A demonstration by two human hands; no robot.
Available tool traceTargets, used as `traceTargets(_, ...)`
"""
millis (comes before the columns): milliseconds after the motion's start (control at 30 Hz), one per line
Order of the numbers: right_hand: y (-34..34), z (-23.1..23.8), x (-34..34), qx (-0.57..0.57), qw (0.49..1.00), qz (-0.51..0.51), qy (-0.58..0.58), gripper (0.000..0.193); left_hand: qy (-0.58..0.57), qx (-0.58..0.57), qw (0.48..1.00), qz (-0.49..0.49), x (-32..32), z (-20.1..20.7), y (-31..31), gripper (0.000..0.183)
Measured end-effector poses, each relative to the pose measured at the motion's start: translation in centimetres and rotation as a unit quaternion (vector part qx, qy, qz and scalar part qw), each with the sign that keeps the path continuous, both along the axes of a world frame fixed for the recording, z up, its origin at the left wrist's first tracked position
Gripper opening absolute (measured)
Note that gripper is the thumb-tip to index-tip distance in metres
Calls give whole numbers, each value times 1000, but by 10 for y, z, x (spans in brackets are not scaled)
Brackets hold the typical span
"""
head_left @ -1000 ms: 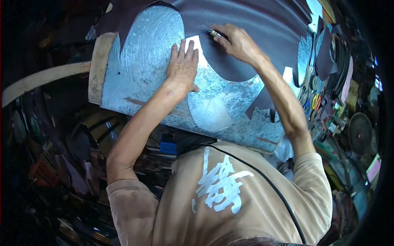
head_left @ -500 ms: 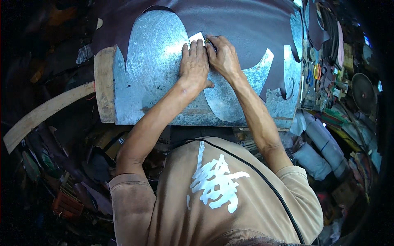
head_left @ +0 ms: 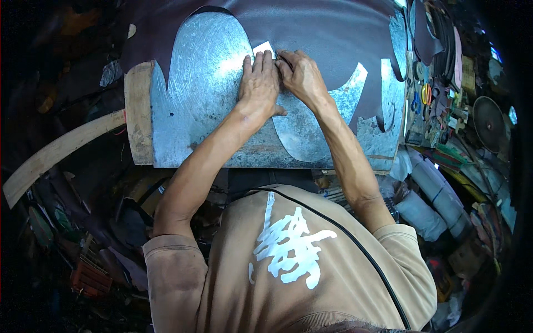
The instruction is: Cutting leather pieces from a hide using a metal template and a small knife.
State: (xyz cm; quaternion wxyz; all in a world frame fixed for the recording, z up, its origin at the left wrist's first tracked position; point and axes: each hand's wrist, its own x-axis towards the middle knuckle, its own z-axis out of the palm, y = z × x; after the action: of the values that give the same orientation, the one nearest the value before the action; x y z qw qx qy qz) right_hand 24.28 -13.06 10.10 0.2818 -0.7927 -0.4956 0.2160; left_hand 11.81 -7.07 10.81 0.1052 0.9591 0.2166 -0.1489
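My left hand lies flat with its fingers stretched forward, pressing on a small white flat piece. Most of that piece is hidden under the fingers. Close against its right side, my right hand is closed in a pinch; a small thin dark thing shows at its fingertips, too hidden to name. Both hands are at the edge of a dark brown leather sheet, which spreads over the far part of the bench. Rounded gaps in the leather bare a scratched, shiny metal sheet beneath.
A wooden block borders the metal on the left, with a curved wooden strip jutting out. Scissors with yellow-orange handles hang among tools at the right. Wrapped rolls lie below them. A black cable crosses my shirt.
The whole view has shifted slightly. My right fingertips have drawn in a little, and the yellowish bit seen at them before is now hidden. My left hand stays on the white piece.
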Motion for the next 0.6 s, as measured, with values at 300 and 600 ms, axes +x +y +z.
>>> traceTargets(300,-46,23,14,-101,993,62,-9,29,-32,-15,999,25,-2,0,-4,124)
traceTargets(600,-62,23,30,-109,990,88,-12,29,18,18,999,-42,7,8,-58,42)
